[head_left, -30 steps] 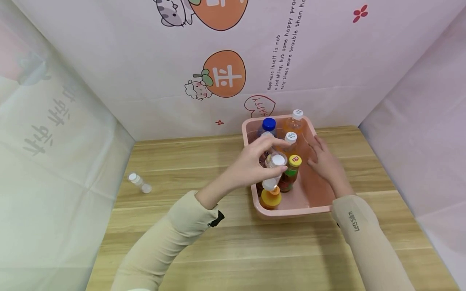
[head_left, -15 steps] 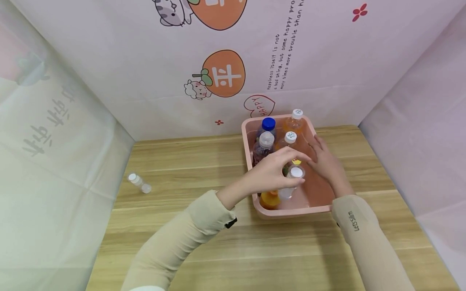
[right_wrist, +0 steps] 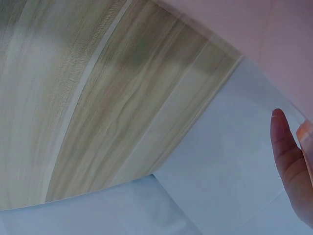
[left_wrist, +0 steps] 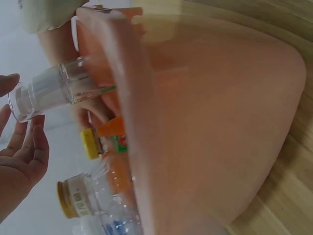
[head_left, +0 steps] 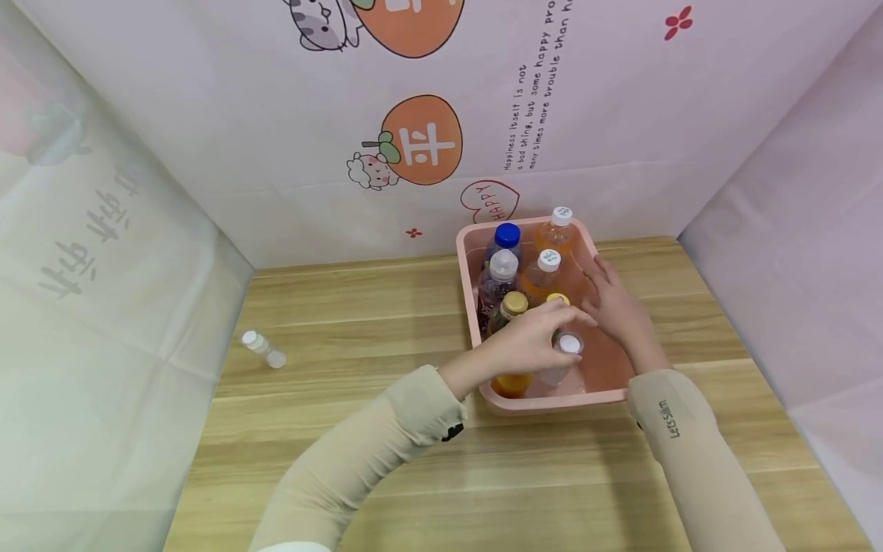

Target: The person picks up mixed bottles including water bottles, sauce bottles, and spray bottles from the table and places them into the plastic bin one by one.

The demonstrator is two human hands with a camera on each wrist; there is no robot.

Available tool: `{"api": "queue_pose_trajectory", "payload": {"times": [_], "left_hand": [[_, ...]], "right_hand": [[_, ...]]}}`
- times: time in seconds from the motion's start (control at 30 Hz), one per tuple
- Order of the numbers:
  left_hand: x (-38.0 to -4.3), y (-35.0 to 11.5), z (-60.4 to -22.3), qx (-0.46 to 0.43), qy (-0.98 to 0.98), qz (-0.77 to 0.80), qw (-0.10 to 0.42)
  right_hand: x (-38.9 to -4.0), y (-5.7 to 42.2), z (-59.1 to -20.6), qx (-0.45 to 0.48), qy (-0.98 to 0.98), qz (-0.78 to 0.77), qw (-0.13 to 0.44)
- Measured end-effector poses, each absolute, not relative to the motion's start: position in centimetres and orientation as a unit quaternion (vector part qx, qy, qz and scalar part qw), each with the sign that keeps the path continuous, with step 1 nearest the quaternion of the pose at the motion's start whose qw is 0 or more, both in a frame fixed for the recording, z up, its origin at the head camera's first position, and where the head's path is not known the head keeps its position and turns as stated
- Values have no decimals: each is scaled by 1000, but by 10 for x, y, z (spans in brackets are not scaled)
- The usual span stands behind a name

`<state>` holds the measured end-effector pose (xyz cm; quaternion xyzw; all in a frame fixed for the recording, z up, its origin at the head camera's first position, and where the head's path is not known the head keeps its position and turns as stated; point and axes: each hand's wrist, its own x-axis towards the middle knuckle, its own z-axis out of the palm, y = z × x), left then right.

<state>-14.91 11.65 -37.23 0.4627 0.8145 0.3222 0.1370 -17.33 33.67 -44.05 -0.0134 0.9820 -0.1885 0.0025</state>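
My left hand [head_left: 527,341] holds a clear bottle [left_wrist: 49,90] by its white-topped end, with thumb and fingers around it. The bottle stands low inside the front part of a pink plastic bin [head_left: 545,404]; its lower part is hidden in the left wrist view. Astride the bin's right rim, my right hand [head_left: 621,314] grips the wall, with one finger [right_wrist: 288,164] showing along the outside. Next to the clear bottle are a yellow-capped bottle [left_wrist: 89,143], a gold-capped bottle [head_left: 513,303] and a yellow-orange bottle [head_left: 510,385], partly covered by my left hand.
Farther back in the bin stand a blue-capped bottle [head_left: 507,236], a clear-capped dark bottle [head_left: 500,280] and two white-capped orange drink bottles. A small clear bottle with a white cap [head_left: 264,349] is on the wooden table [head_left: 331,322] at left. Printed cloth walls surround the table.
My left hand has carried the clear bottle rightward over the bin and down into its front part, uncovering the gold cap. My right hand stays on the rim.
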Motion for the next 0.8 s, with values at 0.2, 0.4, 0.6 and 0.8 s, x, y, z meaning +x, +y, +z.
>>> {"api": "queue_pose_trajectory", "payload": {"times": [0.2,0.4,0.6,0.8], "left_hand": [[-150,121,-385,464,814,311,155],[-152,126,-394,453,823,297,173],[-154,129,-406,454,836,248,183],[-157,131,-417,454,839,227,194]], "right_hand": [[-175,337,-443,-10,981,-195,-3],[-175,338,-444,-4,981,-195,0],[-175,337,-444,-4,981,-192,-1],[-176,336,-444,-2,982,-186,-1]]}}
